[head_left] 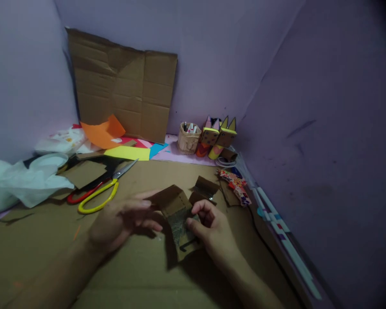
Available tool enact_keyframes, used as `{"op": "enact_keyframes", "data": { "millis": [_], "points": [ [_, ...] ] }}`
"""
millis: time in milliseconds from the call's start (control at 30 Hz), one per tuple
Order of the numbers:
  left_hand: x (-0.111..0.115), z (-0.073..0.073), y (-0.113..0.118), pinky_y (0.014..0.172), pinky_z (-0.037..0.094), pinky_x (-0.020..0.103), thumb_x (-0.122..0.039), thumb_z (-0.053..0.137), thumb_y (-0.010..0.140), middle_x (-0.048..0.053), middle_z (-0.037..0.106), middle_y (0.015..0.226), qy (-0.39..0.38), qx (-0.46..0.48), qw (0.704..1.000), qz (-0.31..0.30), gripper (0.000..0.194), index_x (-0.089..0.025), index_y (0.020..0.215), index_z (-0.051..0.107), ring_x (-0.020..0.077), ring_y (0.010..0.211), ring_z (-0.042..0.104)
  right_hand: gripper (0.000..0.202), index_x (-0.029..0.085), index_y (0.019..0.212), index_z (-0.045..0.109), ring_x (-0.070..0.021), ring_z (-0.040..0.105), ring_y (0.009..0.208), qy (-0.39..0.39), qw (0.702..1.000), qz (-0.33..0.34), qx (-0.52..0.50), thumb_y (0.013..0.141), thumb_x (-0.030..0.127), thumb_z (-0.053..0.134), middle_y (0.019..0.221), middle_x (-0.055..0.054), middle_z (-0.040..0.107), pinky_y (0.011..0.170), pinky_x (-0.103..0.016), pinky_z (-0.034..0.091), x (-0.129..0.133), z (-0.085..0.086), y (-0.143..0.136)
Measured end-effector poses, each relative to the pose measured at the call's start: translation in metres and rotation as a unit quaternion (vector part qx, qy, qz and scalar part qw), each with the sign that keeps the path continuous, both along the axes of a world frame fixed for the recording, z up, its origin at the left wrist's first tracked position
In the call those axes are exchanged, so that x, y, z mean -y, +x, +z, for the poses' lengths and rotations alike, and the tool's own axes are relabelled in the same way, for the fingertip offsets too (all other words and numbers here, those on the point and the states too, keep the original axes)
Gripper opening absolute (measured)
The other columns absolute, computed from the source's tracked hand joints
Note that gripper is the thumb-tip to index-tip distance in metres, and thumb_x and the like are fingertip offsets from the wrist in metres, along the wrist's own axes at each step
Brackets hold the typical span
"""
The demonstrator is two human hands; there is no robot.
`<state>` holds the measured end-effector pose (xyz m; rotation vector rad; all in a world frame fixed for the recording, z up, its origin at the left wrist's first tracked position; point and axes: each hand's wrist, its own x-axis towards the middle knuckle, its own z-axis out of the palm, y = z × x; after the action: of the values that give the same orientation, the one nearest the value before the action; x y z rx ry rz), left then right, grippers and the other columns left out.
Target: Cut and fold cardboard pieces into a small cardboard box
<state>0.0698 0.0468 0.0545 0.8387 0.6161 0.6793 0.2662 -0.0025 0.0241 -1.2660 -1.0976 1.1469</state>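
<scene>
A small folded piece of brown cardboard, with a grey patch and a dark mark, is tilted above the cardboard-covered work surface. My right hand pinches its right edge between thumb and fingers. To its left, my left hand has its fingers apart, close to the upper left corner; whether a fingertip touches the cardboard is unclear. Just behind lies another small folded cardboard piece. Scissors with red and yellow handles rest beyond my left hand, blades partly open.
A large cardboard sheet leans on the back wall. Near it are orange paper, a pen holder and two eared cardboard figures. White plastic lies left; patterned scraps, a dark cable and pale strips lie right.
</scene>
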Motion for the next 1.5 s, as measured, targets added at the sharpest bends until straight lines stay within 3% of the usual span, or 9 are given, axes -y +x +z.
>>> {"op": "enact_keyframes", "data": {
  "millis": [200, 333, 467, 600, 800, 1000, 1200, 1367, 1500],
  "points": [
    [-0.002, 0.003, -0.013, 0.074, 0.049, 0.034, -0.054, 0.049, 0.076, 0.012, 0.06, 0.116, 0.031, -0.112, 0.993, -0.011, 0.055, -0.017, 0.114, 0.062, 0.0329, 0.108, 0.052, 0.022, 0.018, 0.085, 0.054, -0.017, 0.065, 0.083, 0.345, 0.878, 0.011, 0.331, 0.071, 0.001, 0.048, 0.086, -0.007, 0.067, 0.068, -0.025, 0.05, 0.015, 0.006, 0.004],
    [0.011, -0.005, -0.004, 0.074, 0.048, 0.033, -0.045, 0.068, 0.065, 0.007, 0.063, 0.107, 0.181, -0.282, 0.942, 0.009, 0.05, -0.025, 0.11, 0.063, 0.0317, 0.104, 0.054, 0.026, 0.016, 0.087, 0.055, -0.0195, 0.064, 0.091, 0.415, 0.819, 0.023, 0.396, 0.07, -0.002, 0.048, 0.093, -0.012, 0.067, 0.074, -0.028, 0.052, 0.019, 0.007, 0.003],
    [0.013, -0.002, -0.002, 0.077, 0.048, 0.035, -0.042, 0.071, 0.064, 0.006, 0.064, 0.104, 0.18, -0.272, 0.945, 0.018, 0.052, -0.026, 0.112, 0.06, 0.0297, 0.1, 0.056, 0.022, 0.018, 0.095, 0.057, -0.0179, 0.063, 0.094, 0.402, 0.852, 0.006, 0.335, 0.074, 0.012, 0.06, 0.1, -0.009, 0.066, 0.08, -0.028, 0.05, 0.014, 0.018, 0.02],
    [0.0, 0.007, -0.01, 0.08, 0.049, 0.03, -0.038, 0.072, 0.066, 0.007, 0.066, 0.103, 0.112, -0.154, 0.972, 0.138, 0.048, -0.023, 0.11, 0.061, 0.025, 0.095, 0.06, 0.017, 0.02, 0.099, 0.057, -0.0194, 0.059, 0.099, 0.268, 0.925, -0.2, 0.182, 0.083, 0.025, 0.053, 0.104, -0.008, 0.063, 0.086, -0.036, 0.047, -0.002, 0.024, 0.058],
    [-0.014, 0.012, -0.015, 0.079, 0.053, 0.027, -0.029, 0.068, 0.07, 0.006, 0.06, 0.117, 0.108, -0.048, 0.955, 0.272, 0.042, -0.02, 0.11, 0.06, 0.0222, 0.098, 0.059, 0.031, 0.02, 0.088, 0.065, -0.0217, 0.061, 0.081, 0.075, 0.939, -0.047, 0.333, 0.059, 0.024, 0.074, 0.087, -0.005, 0.066, 0.071, -0.034, 0.048, -0.02, 0.006, 0.073],
    [-0.015, 0.01, -0.014, 0.081, 0.051, 0.022, -0.03, 0.074, 0.062, 0.006, 0.059, 0.119, 0.141, -0.057, 0.957, 0.248, 0.05, -0.022, 0.109, 0.06, 0.0242, 0.107, 0.056, 0.016, 0.018, 0.076, 0.068, -0.0161, 0.063, 0.075, 0.11, 0.947, 0.074, 0.291, 0.07, 0.006, 0.06, 0.077, -0.003, 0.069, 0.069, -0.027, 0.047, -0.02, -0.009, 0.042],
    [-0.004, 0.0, -0.006, 0.095, 0.043, 0.039, -0.029, 0.075, 0.061, 0.007, 0.054, 0.129, 0.225, -0.155, 0.945, 0.181, 0.052, -0.024, 0.111, 0.061, 0.0339, 0.122, 0.042, 0.015, 0.018, 0.082, 0.07, -0.0159, 0.061, 0.071, 0.152, 0.914, 0.106, 0.362, 0.072, 0.01, 0.062, 0.077, -0.004, 0.068, 0.064, -0.025, 0.044, -0.01, -0.011, 0.022],
    [-0.006, -0.011, 0.003, 0.103, 0.032, 0.046, -0.028, 0.074, 0.063, 0.009, 0.049, 0.133, 0.324, -0.185, 0.915, 0.153, 0.043, -0.023, 0.104, 0.066, 0.0338, 0.127, 0.036, 0.031, 0.019, 0.076, 0.067, -0.0194, 0.059, 0.076, 0.114, 0.92, 0.055, 0.371, 0.052, 0.033, 0.081, 0.081, -0.003, 0.066, 0.065, -0.028, 0.044, -0.006, 0.003, 0.04],
    [-0.005, -0.006, 0.004, 0.104, 0.03, 0.043, -0.027, 0.072, 0.065, 0.003, 0.049, 0.133, 0.315, -0.125, 0.927, 0.162, 0.04, -0.029, 0.105, 0.065, 0.0299, 0.129, 0.033, 0.028, 0.019, 0.072, 0.063, -0.0184, 0.059, 0.071, 0.12, 0.966, -0.043, 0.223, 0.06, 0.042, 0.073, 0.076, -0.003, 0.065, 0.063, -0.029, 0.045, -0.004, 0.01, 0.059]
  ]
}}
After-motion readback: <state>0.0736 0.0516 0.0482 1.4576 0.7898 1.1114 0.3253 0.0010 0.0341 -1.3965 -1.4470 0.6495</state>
